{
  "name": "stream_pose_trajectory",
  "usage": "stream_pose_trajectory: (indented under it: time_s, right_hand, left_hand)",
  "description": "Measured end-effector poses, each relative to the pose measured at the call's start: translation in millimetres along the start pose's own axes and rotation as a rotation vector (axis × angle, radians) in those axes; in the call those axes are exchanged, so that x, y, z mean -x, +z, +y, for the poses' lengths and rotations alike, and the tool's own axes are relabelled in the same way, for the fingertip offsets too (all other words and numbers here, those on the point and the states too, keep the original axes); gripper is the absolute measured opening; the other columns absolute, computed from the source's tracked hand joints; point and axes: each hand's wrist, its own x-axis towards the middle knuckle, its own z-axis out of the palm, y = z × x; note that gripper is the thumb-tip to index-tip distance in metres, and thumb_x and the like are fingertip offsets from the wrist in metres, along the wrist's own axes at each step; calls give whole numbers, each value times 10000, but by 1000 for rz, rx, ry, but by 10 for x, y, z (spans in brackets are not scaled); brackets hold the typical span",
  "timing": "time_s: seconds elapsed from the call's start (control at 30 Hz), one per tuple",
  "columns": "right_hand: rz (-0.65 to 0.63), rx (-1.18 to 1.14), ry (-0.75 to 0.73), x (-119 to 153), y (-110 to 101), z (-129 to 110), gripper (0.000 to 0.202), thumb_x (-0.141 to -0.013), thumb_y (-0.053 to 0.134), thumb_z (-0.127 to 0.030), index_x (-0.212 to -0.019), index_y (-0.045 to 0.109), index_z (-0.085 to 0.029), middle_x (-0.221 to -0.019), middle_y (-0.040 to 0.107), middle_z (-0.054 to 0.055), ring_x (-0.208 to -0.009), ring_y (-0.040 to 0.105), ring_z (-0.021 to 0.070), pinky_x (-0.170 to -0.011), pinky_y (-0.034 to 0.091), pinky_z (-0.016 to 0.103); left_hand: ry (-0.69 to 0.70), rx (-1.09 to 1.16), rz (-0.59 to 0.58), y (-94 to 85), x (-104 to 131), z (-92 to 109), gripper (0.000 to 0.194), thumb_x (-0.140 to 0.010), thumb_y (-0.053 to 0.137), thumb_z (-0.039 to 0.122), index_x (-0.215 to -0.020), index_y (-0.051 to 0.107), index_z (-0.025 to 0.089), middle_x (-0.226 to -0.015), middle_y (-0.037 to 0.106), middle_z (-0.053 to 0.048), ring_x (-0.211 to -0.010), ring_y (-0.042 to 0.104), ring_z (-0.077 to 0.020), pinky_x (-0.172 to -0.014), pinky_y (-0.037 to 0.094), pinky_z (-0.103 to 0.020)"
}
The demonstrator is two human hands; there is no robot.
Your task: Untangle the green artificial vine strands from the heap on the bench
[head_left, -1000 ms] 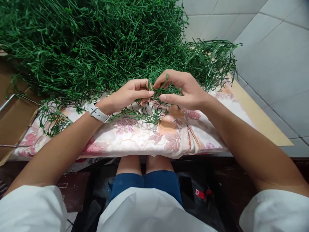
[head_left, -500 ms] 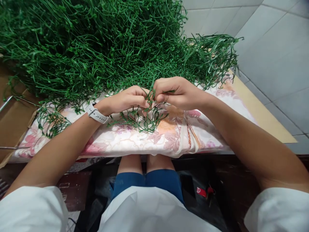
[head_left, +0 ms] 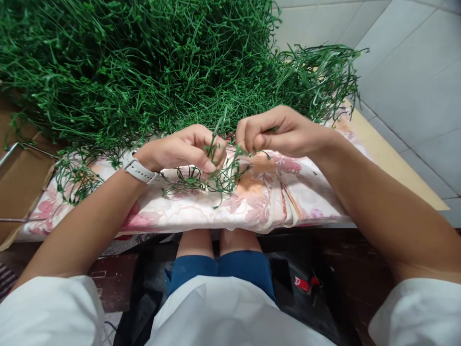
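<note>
1. Floral cloth [head_left: 173,213] covers most of the worktop [head_left: 396,168] in the head view, with a mound of green stems [head_left: 154,77] beyond both hands.
2. Left hand [head_left: 176,149]: grip closed on a green tangle [head_left: 222,183] over the cloth; light pressure should spare thin strands.
3. Right hand [head_left: 291,137]: narrow grip beside it, apparently pinching a stem piece [head_left: 265,153]; short, gentle pulls would limit snagging.

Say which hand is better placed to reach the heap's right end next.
Right hand, probably: nearer that end of the green heap, though green shows between its fingers. The left hand, farther off, holds stems.
</note>
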Motion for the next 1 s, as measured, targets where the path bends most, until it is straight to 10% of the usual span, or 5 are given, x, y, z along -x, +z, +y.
stream_pose_trajectory:
  time_s: [0.27,0.67,1.0]
  right_hand:
    - [724,-97,154,109,-336,265,478,-826,897,-572,-803,660,-158,-657,601,-19,-556,539,78,-555,449,260]
    - [1043,22,279,110,-464,432,665,-551,913,-835,-731,610,-272,-538,484,-52,-449,388,127,-468,365,331]
    - [1092,488,429,158,-430,502,287,-852,785,-236,-1127,719,-183,-1058,675,96,-923,635,197,-837,534,362]
  left_hand:
    - [107,67,281,-23,-39,-79,273,-721,880,272,-657,637,166,-567,614,-3,-522,589,-111,-540,517,-260]
    - [163,108,331,-27,-77,-112,262,-752,883,236,-693,638,165,-561,559,51,-524,599,-83,-569,510,-240]
    - [172,34,366,-49,-104,-174,205,-858,856,245,-773,691,158,-644,656,32,-566,623,-66,-603,534,-213]
